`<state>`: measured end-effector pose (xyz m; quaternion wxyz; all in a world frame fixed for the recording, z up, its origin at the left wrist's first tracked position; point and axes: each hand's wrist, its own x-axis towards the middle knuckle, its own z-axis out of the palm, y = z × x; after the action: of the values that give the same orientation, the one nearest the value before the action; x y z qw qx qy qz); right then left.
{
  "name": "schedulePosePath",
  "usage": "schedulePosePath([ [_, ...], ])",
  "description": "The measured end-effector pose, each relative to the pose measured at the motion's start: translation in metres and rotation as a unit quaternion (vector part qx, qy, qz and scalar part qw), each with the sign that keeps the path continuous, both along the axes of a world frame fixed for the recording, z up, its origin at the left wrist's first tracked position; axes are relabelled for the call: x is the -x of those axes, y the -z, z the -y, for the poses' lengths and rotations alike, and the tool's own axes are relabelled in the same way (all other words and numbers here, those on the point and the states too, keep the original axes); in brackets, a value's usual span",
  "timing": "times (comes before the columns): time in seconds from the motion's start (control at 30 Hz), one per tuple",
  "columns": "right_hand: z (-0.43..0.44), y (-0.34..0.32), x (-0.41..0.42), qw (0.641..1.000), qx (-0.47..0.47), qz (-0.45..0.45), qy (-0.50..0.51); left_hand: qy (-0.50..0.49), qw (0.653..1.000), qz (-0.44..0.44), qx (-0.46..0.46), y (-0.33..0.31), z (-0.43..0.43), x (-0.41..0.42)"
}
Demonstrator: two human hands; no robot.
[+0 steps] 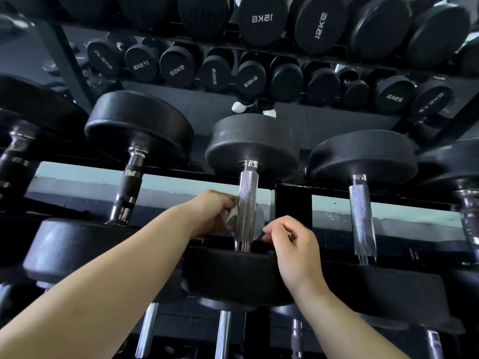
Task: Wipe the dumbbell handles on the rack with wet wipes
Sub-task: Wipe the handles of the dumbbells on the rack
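On the dumbbell rack (pixel 293 203), centre frame, one dumbbell (pixel 252 143) shows its knurled handle (pixel 248 203) running top to bottom. My left grip (pixel 210 213), touching the bar, and right grip (pixel 293 242), just beside it, each pinch an end of the wet wipe (pixel 231 216) looped behind.

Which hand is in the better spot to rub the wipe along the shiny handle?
Probably the left hand: it grips the bunched wipe right against the handle. The right hand only pinches the wipe's far edge.
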<state>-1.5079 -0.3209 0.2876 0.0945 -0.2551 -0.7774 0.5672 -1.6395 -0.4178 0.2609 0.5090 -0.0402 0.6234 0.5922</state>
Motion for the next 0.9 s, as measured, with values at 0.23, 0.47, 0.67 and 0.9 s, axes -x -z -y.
schedulePosePath([
  [0.23,-0.001,0.000,0.000,1.000,-0.002,0.000,-0.003,0.169,0.941,-0.261,0.135,-0.010,0.021,-0.021],
  [0.47,-0.002,0.002,0.001,1.000,0.000,-0.002,-0.006,-0.003,0.931,-0.348,0.106,-0.034,0.035,-0.030],
  [0.67,-0.007,-0.015,0.013,0.994,0.053,0.012,-0.098,-0.019,0.924,-0.382,0.018,-0.055,0.036,-0.059],
  [0.9,-0.010,-0.036,0.031,0.968,0.030,0.020,-0.247,-0.062,0.879,-0.467,0.071,-0.056,0.037,-0.085],
])
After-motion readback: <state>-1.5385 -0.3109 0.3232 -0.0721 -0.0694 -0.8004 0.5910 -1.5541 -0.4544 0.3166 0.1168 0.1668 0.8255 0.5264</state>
